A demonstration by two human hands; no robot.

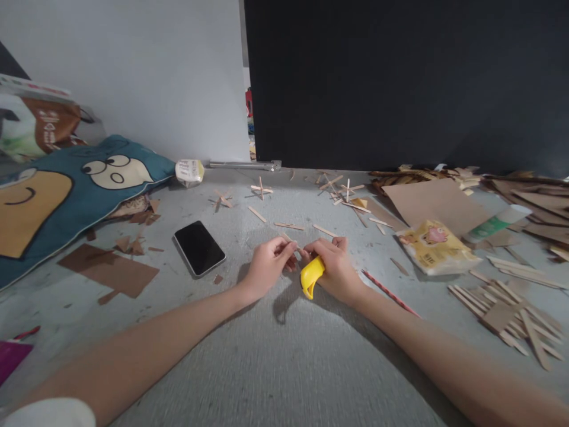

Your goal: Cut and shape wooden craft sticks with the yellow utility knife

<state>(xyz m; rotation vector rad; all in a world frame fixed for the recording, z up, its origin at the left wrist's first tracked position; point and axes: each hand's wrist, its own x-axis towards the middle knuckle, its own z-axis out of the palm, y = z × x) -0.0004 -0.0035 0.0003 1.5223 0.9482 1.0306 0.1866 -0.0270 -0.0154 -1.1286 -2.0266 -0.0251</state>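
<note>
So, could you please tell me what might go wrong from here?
The right grip holds a yellow tool close to the left grip; a slip might hurt those fingers. The loose sticks just beyond could be nudged out of place. The phone, lying to the left, might get bumped if the left grip swings outward.

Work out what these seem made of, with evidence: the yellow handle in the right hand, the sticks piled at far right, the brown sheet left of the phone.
Yellow handle: probably hard plastic, smooth, from its even bright colour and slight sheen.
Sticks: likely bare wood, matt; pale tan, flat strips.
Brown sheet: perhaps cardboard, matt and plain brown; stiff paper is possible.
</note>
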